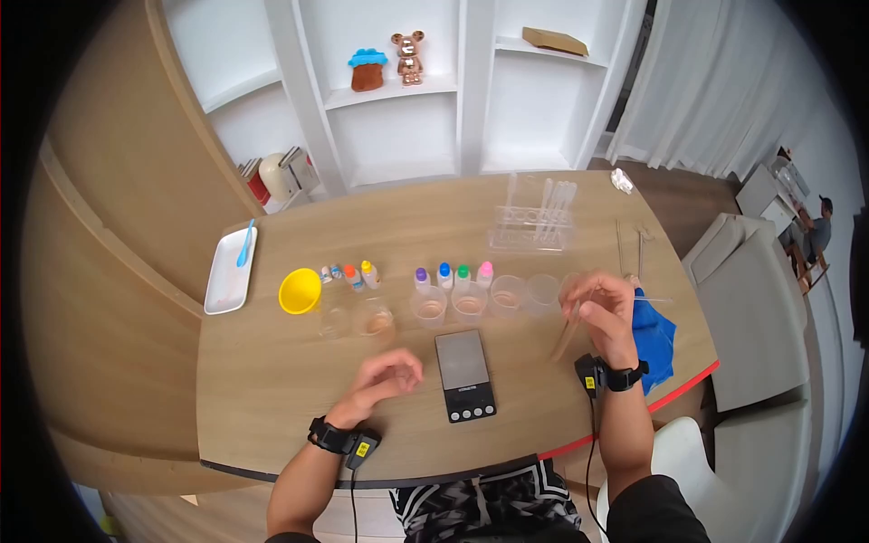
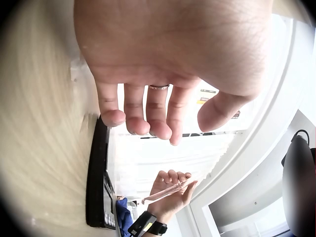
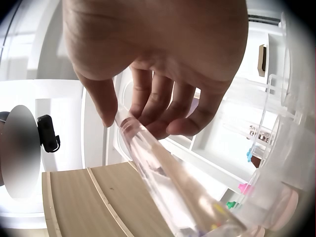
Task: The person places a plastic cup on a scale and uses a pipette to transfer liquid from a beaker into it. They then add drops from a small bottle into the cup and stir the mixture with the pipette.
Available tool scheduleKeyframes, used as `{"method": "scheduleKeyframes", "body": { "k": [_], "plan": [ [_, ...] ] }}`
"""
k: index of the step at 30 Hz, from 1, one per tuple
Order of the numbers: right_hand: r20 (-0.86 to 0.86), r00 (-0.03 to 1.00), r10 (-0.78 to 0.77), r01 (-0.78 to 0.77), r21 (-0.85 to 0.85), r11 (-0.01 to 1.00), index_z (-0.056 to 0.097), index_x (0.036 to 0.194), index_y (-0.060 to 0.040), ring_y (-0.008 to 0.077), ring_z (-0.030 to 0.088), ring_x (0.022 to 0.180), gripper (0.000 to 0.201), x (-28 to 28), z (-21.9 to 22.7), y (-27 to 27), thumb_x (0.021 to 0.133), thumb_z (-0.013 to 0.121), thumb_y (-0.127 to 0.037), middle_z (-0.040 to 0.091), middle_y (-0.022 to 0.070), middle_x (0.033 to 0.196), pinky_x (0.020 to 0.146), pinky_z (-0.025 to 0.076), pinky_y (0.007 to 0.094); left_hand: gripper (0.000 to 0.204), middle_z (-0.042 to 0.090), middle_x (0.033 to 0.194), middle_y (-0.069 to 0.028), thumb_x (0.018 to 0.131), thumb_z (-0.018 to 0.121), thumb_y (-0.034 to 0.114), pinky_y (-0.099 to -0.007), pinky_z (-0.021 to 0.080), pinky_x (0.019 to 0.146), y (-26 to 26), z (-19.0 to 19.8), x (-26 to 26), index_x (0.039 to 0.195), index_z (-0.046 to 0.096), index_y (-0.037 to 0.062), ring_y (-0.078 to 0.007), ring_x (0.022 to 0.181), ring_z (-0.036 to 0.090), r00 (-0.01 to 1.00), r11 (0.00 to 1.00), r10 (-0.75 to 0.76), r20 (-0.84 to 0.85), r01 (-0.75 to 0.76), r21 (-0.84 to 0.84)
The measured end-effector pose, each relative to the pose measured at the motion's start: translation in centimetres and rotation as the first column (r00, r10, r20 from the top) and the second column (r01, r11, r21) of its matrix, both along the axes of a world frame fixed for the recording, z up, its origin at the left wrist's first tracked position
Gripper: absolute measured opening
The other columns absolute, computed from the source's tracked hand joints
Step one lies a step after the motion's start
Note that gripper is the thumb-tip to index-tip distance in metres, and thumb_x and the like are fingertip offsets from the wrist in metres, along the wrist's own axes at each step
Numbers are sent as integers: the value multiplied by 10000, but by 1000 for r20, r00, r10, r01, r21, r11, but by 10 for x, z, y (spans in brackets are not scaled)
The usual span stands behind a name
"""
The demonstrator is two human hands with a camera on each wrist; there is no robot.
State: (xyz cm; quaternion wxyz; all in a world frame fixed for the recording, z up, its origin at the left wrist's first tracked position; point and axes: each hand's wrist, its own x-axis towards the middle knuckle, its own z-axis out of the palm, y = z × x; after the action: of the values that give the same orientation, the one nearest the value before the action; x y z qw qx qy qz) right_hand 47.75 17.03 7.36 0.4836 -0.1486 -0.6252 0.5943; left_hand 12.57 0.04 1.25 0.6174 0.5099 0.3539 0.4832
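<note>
Between the thumb and fingers of my right hand [image 1: 605, 317] is a clear test tube [image 3: 165, 177], pinched near its upper end and tilted down over the table's right side. A faint pinkish tint shows in it. My left hand [image 1: 387, 376] holds nothing; its fingers bend loosely just left of the black digital scale [image 1: 463, 362]. No object rests on the scale's plate. Clear plastic cups with a little pale liquid, such as one cup [image 1: 430, 309], stand in a row behind the scale. Nearest the right hand is another clear cup [image 1: 543, 291].
Small dropper bottles with coloured caps, among them a purple-capped bottle [image 1: 421, 277], line up behind the cups. A clear rack [image 1: 529, 240] with several test tubes stands at the back. A yellow bowl [image 1: 300, 291] and white tray [image 1: 220, 285] sit left, a blue cloth [image 1: 654, 339] right.
</note>
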Motion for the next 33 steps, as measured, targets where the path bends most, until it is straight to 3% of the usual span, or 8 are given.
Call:
{"method": "scheduleKeyframes", "body": {
  "k": [4,10,16,20,23,26,30,33],
  "plan": [
    [-47,998,-37,34,-75,997,701,983,25,178,692,813,139,6,5,-1,880,760,-47,720,109,924,651,530,290,269,608,988,-37,892,650,196,-278,430,781,-2,7,2,1078,640,2,-137,874,549,999,999,39,-18,-38,16],
    [-25,997,-76,73,-131,989,713,982,18,144,668,829,132,6,7,-2,890,762,-61,722,80,933,721,516,286,149,660,1011,-59,877,659,3,-313,494,857,-5,32,13,1025,662,-7,-164,931,613,956,988,125,-264,-95,121],
    [-70,997,-45,38,-107,993,716,984,11,143,661,914,110,8,11,-4,901,758,-48,728,71,951,835,503,310,164,660,929,-88,828,654,-67,-338,487,886,36,96,65,972,662,13,-218,906,630,759,872,297,-579,31,488],
    [-99,995,-33,27,-59,998,711,971,11,140,658,910,99,8,10,-3,904,758,-44,727,69,951,832,500,311,236,673,1062,-132,825,705,22,-398,493,934,90,124,106,1054,649,22,-320,1028,644,593,781,429,-681,135,610],
    [-78,994,-75,72,-40,997,715,961,23,129,672,810,146,6,9,-1,860,755,-75,713,79,909,688,499,258,332,668,1180,-158,835,745,122,-439,459,1020,128,124,128,1134,638,24,-355,1164,614,445,770,435,-783,267,580],
    [-89,995,-43,41,-24,999,707,950,12,138,651,892,76,8,8,0,913,740,-46,722,65,934,838,498,313,431,660,1248,-180,834,776,203,-459,408,1098,148,103,142,1197,635,17,-364,1242,587,341,754,461,-819,336,564],
    [-112,993,-24,20,-40,999,707,951,18,136,647,880,79,8,8,1,915,729,-48,718,66,927,842,494,311,486,677,1165,-197,799,794,222,-466,421,1060,164,78,150,1203,609,26,-370,1209,591,323,656,555,-767,397,642],
    [-124,992,-24,22,-17,1000,707,958,24,136,647,867,88,9,7,3,916,726,-51,718,70,928,840,493,310,465,675,1243,-206,838,793,242,-481,379,1146,164,83,157,1213,655,4,-373,1290,573,230,767,431,-873,416,488]
  ]
}}
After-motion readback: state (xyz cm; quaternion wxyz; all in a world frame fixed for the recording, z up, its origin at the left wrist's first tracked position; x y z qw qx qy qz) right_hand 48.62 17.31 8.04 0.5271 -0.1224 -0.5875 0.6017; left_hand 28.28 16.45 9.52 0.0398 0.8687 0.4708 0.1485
